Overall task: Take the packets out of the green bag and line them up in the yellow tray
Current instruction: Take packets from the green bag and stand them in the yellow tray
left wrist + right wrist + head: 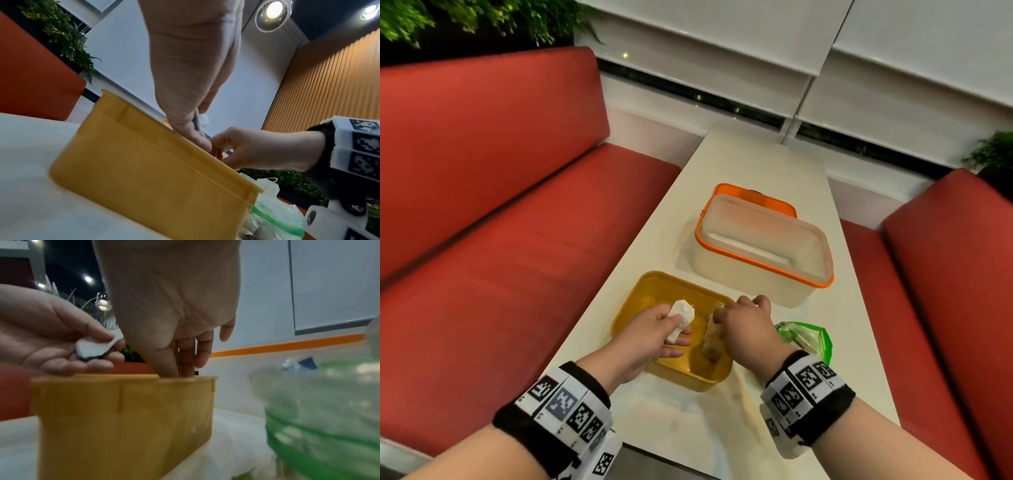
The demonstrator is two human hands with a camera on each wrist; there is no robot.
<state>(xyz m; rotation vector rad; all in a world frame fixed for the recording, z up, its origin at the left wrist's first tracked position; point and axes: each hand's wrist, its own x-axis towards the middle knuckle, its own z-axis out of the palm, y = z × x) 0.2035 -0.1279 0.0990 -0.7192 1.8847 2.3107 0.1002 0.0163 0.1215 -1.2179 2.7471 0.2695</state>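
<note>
The yellow tray sits on the white table near its left edge. My left hand hovers over the tray's left half and pinches a white packet between thumb and fingers; the right wrist view shows this packet above the rim. My right hand reaches down into the tray's right side, thumb and fingers pinching the top of another packet that stands against the right wall. The green bag lies on the table just right of the tray, partly hidden by my right wrist.
A clear box with an orange rim stands just beyond the tray, an orange lid behind it. Red bench seats flank the narrow table on both sides. The table's near edge is close to my wrists.
</note>
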